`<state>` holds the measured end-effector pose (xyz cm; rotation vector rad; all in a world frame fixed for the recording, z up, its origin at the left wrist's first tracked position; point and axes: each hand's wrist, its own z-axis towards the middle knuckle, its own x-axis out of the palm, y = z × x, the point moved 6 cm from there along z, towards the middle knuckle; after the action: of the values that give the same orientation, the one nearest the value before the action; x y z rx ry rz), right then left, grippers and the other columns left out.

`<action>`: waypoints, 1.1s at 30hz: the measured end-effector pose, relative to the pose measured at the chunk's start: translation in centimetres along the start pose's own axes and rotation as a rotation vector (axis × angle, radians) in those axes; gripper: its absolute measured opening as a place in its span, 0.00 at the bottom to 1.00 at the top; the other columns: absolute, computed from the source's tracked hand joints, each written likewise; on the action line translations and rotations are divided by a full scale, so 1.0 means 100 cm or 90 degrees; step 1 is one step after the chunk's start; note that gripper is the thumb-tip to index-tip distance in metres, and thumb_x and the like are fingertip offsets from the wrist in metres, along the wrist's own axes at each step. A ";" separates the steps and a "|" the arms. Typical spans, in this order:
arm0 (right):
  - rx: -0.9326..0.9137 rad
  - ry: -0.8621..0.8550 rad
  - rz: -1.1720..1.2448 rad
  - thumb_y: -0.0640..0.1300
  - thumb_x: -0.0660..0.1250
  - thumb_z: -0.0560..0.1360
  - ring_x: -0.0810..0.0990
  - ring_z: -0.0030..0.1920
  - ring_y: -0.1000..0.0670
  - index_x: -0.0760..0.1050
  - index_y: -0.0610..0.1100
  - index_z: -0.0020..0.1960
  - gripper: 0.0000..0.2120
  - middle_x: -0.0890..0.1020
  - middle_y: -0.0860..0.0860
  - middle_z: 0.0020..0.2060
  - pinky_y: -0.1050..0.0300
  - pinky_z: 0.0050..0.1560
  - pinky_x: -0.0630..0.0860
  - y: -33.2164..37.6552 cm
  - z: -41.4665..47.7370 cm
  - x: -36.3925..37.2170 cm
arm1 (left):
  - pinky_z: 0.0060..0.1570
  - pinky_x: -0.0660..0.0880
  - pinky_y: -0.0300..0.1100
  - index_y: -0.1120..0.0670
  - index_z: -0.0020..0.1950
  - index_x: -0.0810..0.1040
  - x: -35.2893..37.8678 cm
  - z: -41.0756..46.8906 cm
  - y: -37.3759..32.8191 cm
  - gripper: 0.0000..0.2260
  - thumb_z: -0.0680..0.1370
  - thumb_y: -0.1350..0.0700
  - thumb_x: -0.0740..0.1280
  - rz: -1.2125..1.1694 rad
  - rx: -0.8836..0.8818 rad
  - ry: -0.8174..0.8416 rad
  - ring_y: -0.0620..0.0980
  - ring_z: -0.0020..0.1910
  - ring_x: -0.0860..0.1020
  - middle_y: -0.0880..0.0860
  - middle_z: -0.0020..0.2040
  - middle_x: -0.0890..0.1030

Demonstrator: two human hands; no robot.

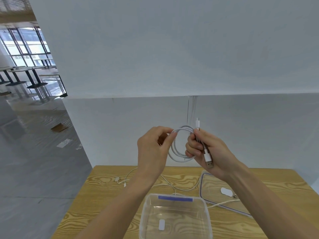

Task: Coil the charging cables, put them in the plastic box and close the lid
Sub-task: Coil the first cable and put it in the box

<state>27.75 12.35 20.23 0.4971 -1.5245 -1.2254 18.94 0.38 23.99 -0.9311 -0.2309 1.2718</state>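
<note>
A white charging cable [179,156] hangs in a round coil between both hands, above the wooden table [110,197]. My left hand [152,149] pinches the coil's top left with thumb and forefinger. My right hand [209,149] grips the coil's right side, with the USB plug pointing down and the small plug sticking up. The clear plastic box [205,214] stands with no lid on it at the near edge, below the hands. Its clear lid [203,175] lies flat to the right. A second white cable [172,186] sprawls loose across the table behind the box.
A white wall rises directly behind the table. A third white cable [224,202] crosses the lid, near a small white tab [226,191]. To the left the table ends and a glossy grey floor drops away, with other tables far off.
</note>
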 end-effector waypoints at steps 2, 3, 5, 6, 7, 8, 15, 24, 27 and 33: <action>0.009 -0.002 0.005 0.46 0.59 0.77 0.63 0.27 0.51 0.68 0.41 0.39 0.11 0.63 0.50 0.27 0.55 0.38 0.64 -0.002 0.000 -0.001 | 0.37 0.72 0.33 0.53 0.42 0.82 -0.003 -0.001 -0.001 0.02 0.75 0.57 0.70 0.033 0.039 -0.026 0.45 0.39 0.77 0.48 0.36 0.81; 0.013 -0.004 0.008 0.46 0.60 0.77 0.63 0.27 0.51 0.68 0.41 0.39 0.11 0.64 0.50 0.27 0.55 0.39 0.64 -0.003 0.001 -0.002 | 0.38 0.72 0.34 0.54 0.42 0.81 -0.004 -0.001 -0.002 0.03 0.75 0.58 0.69 0.056 0.060 -0.039 0.45 0.38 0.77 0.48 0.36 0.80; 0.016 -0.006 0.012 0.46 0.60 0.77 0.63 0.27 0.51 0.68 0.41 0.39 0.11 0.64 0.50 0.27 0.54 0.40 0.64 -0.005 0.001 -0.002 | 0.37 0.73 0.38 0.56 0.44 0.80 -0.002 -0.003 -0.001 0.04 0.77 0.59 0.66 0.094 0.085 -0.055 0.46 0.33 0.77 0.50 0.36 0.81; 0.019 -0.003 0.016 0.46 0.59 0.77 0.63 0.27 0.51 0.68 0.41 0.39 0.11 0.64 0.50 0.27 0.54 0.40 0.64 -0.006 0.001 -0.001 | 0.35 0.73 0.39 0.56 0.46 0.79 0.000 -0.004 0.001 0.04 0.78 0.59 0.65 0.100 0.079 -0.059 0.47 0.33 0.77 0.50 0.36 0.80; 0.024 0.003 0.022 0.46 0.58 0.78 0.63 0.27 0.51 0.67 0.41 0.39 0.11 0.64 0.50 0.27 0.54 0.41 0.63 -0.006 0.002 0.000 | 0.35 0.74 0.41 0.56 0.48 0.78 0.002 -0.005 0.003 0.04 0.79 0.59 0.63 0.097 0.064 -0.061 0.49 0.33 0.78 0.50 0.36 0.80; 0.030 0.012 0.032 0.46 0.57 0.79 0.63 0.27 0.51 0.67 0.41 0.39 0.12 0.64 0.49 0.27 0.54 0.40 0.63 -0.007 0.002 0.003 | 0.35 0.74 0.40 0.56 0.50 0.77 0.003 -0.006 0.004 0.05 0.80 0.59 0.62 0.092 0.047 -0.064 0.48 0.33 0.78 0.50 0.36 0.80; 0.057 0.066 0.195 0.45 0.54 0.78 0.63 0.26 0.52 0.70 0.41 0.38 0.14 0.63 0.50 0.27 0.58 0.33 0.69 -0.007 0.003 0.003 | 0.38 0.76 0.41 0.52 0.51 0.72 0.001 0.000 0.024 0.07 0.82 0.62 0.57 -0.372 -0.268 -0.088 0.46 0.31 0.77 0.51 0.35 0.78; -0.004 0.059 0.059 0.47 0.55 0.78 0.58 0.23 0.55 0.67 0.43 0.38 0.12 0.60 0.54 0.24 0.61 0.28 0.63 0.007 -0.001 -0.003 | 0.23 0.62 0.34 0.57 0.50 0.79 -0.010 0.028 0.047 0.08 0.80 0.56 0.61 -0.611 -0.373 -0.015 0.44 0.21 0.64 0.49 0.27 0.69; -0.019 0.081 0.040 0.47 0.55 0.78 0.58 0.22 0.56 0.67 0.43 0.38 0.12 0.60 0.55 0.23 0.60 0.29 0.60 0.011 -0.001 0.000 | 0.22 0.63 0.35 0.59 0.47 0.80 -0.005 0.026 0.049 0.07 0.78 0.58 0.64 -0.503 -0.354 0.091 0.45 0.21 0.64 0.50 0.27 0.70; -0.011 0.102 0.022 0.46 0.55 0.78 0.58 0.22 0.55 0.68 0.42 0.38 0.12 0.60 0.54 0.24 0.59 0.30 0.59 0.012 0.001 0.003 | 0.26 0.66 0.35 0.60 0.44 0.82 0.012 0.013 0.051 0.09 0.78 0.60 0.63 -0.369 -0.326 0.308 0.45 0.24 0.65 0.51 0.27 0.71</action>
<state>27.86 12.58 21.47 0.5423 -1.3812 -1.1432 14.86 2.09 20.83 -1.4483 -0.4175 0.4299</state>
